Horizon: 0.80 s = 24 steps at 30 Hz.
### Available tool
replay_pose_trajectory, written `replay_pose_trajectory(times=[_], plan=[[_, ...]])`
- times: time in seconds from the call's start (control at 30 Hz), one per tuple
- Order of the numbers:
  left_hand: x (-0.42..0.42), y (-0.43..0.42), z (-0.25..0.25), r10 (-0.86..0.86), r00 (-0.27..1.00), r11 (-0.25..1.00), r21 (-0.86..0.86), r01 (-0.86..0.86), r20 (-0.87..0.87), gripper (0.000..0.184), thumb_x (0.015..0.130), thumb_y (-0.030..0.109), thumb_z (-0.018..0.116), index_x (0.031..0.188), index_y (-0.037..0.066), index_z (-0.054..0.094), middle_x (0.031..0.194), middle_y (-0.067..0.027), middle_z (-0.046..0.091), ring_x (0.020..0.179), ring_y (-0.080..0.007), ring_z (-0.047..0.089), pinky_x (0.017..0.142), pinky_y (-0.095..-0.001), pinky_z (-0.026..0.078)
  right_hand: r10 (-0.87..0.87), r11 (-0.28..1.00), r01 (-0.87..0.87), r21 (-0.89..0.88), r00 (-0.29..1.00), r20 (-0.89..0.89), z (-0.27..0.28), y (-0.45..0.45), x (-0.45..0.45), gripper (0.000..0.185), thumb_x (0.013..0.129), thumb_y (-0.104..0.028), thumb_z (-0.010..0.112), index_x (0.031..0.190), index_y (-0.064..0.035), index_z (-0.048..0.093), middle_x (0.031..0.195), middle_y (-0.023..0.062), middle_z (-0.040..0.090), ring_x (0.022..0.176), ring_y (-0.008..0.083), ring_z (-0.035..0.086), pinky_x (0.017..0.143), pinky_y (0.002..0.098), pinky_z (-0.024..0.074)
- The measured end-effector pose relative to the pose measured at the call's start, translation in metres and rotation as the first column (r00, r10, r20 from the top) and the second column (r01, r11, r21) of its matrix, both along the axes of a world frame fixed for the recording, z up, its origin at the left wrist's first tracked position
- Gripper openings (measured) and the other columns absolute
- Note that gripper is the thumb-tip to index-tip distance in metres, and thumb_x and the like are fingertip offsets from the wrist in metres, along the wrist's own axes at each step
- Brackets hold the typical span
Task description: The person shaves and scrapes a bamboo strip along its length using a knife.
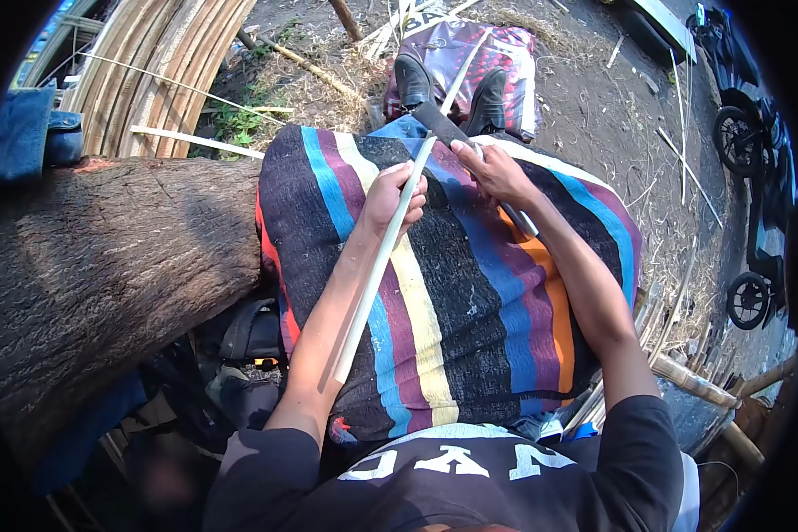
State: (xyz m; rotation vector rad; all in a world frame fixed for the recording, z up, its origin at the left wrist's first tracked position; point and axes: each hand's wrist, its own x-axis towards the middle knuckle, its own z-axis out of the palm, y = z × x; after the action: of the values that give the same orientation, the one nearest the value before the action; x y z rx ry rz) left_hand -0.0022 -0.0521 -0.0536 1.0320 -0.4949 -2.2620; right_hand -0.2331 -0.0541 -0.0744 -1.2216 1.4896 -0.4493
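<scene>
My left hand is closed around a long pale bamboo strip. The strip's near end lies along my left forearm, and its far end reaches out past my knees. In my right hand is a knife with a broad dark blade; its handle end sticks out below the fist. The blade is crosswise at the strip just beyond my left hand; whether it cuts into the strip I cannot tell. A striped cloth covers my lap under both hands.
A thick log lies at the left, with a stack of split bamboo behind it. My shoes rest by a printed sack. Loose strips litter the ground; bamboo poles lie at lower right. Motorbikes stand at far right.
</scene>
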Motion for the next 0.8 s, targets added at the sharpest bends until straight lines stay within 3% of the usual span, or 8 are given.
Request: replay_pose_trajectory(times=[0.27, 0.33, 0.4, 0.47, 0.5, 0.63, 0.73, 0.8], plan=[[0.001, -0.002, -0.010, -0.048, 0.998, 0.984, -0.168, 0.053, 0.031, 0.026, 0.111, 0.026, 0.036, 0.093, 0.010, 0.046, 0.064, 0.0017, 0.039, 0.043, -0.0063, 0.029, 0.037, -0.0226, 0.025, 0.007, 0.992, -0.020, -0.122, 0.994, -0.114, -0.004, 0.001, 0.005, 0.074, 0.100, -0.065, 0.044, 0.085, 0.0054, 0.062, 0.067, 0.0241, 0.056, 0.067, 0.0347, 0.061, 0.068, 0.0498, 0.0461], [0.004, -0.002, -0.004, -0.032, 0.999, 0.982, -0.187, 0.039, 0.041, 0.026, 0.111, 0.026, 0.036, 0.093, 0.010, 0.046, 0.063, 0.0021, 0.038, 0.043, -0.0065, 0.029, 0.037, -0.0225, 0.025, 0.195, 0.931, -0.234, -0.279, 0.967, -0.163, 0.021, 0.025, 0.019, 0.071, 0.103, -0.062, 0.041, 0.089, 0.0046, 0.063, 0.071, 0.0247, 0.055, 0.068, 0.0377, 0.059, 0.065, 0.0500, 0.0452], [0.007, -0.001, -0.009, -0.016, 1.000, 0.988, -0.152, 0.019, 0.020, 0.026, 0.111, 0.026, 0.036, 0.093, 0.011, 0.046, 0.062, 0.0022, 0.037, 0.043, -0.0066, 0.029, 0.037, -0.0228, 0.025, 0.167, 0.980, -0.163, -0.116, 0.986, 0.024, 0.012, 0.024, 0.019, 0.046, 0.105, -0.043, 0.049, 0.103, 0.0016, 0.062, 0.077, 0.0232, 0.056, 0.070, 0.0393, 0.059, 0.063, 0.0493, 0.0456], [0.001, 0.000, -0.016, -0.020, 0.999, 0.987, -0.156, 0.026, 0.039, 0.024, 0.111, 0.024, 0.036, 0.095, 0.010, 0.047, 0.062, 0.0022, 0.037, 0.042, -0.0073, 0.030, 0.037, -0.0231, 0.025, 0.231, 0.683, -0.391, -0.617, 0.917, -0.325, -0.009, 0.011, 0.010, 0.027, 0.100, -0.021, 0.057, 0.119, -0.0019, 0.059, 0.078, 0.0206, 0.058, 0.072, 0.0384, 0.061, 0.063, 0.0482, 0.0471], [-0.001, -0.003, -0.018, -0.024, 0.999, 0.987, -0.158, 0.019, -0.031, 0.022, 0.110, 0.023, 0.037, 0.097, 0.010, 0.048, 0.062, 0.0021, 0.037, 0.042, -0.0077, 0.032, 0.038, -0.0231, 0.025, 0.184, 0.869, -0.233, -0.437, 0.971, -0.151, 0.000, 0.013, 0.007, 0.037, 0.092, -0.007, 0.061, 0.129, -0.0053, 0.055, 0.078, 0.0179, 0.059, 0.070, 0.0375, 0.062, 0.063, 0.0479, 0.0483], [0.005, -0.007, -0.018, -0.029, 0.998, 0.985, -0.173, 0.020, -0.052, 0.027, 0.111, 0.025, 0.036, 0.091, 0.010, 0.045, 0.062, 0.0027, 0.034, 0.042, -0.0070, 0.030, 0.037, -0.0231, 0.025, 0.207, 0.558, -0.369, -0.743, 0.929, -0.306, -0.006, 0.028, 0.016, 0.031, 0.099, -0.021, 0.059, 0.123, -0.0018, 0.058, 0.074, 0.0175, 0.059, 0.064, 0.0355, 0.060, 0.062, 0.0460, 0.0473], [0.000, -0.005, -0.017, -0.025, 0.996, 0.990, -0.140, 0.014, -0.081, 0.026, 0.110, 0.020, 0.035, 0.089, 0.010, 0.045, 0.061, 0.0028, 0.035, 0.042, -0.0073, 0.031, 0.036, -0.0231, 0.025, 0.087, 0.909, -0.056, -0.413, 0.995, 0.057, 0.005, 0.018, 0.015, 0.064, 0.104, -0.057, 0.047, 0.070, -0.0028, 0.052, 0.054, 0.0035, 0.049, 0.045, 0.0140, 0.053, 0.045, 0.0337, 0.0433], [-0.003, -0.006, -0.014, -0.010, 0.997, 0.988, -0.152, -0.003, -0.081, 0.026, 0.110, 0.020, 0.034, 0.088, 0.010, 0.045, 0.061, 0.0029, 0.035, 0.042, -0.0073, 0.030, 0.036, -0.0229, 0.025, 0.034, 0.981, -0.024, -0.193, 0.998, 0.050, 0.015, 0.017, 0.014, 0.066, 0.103, -0.060, 0.046, 0.067, -0.0055, 0.051, 0.054, 0.0021, 0.050, 0.044, 0.0124, 0.053, 0.041, 0.0320, 0.0415]])
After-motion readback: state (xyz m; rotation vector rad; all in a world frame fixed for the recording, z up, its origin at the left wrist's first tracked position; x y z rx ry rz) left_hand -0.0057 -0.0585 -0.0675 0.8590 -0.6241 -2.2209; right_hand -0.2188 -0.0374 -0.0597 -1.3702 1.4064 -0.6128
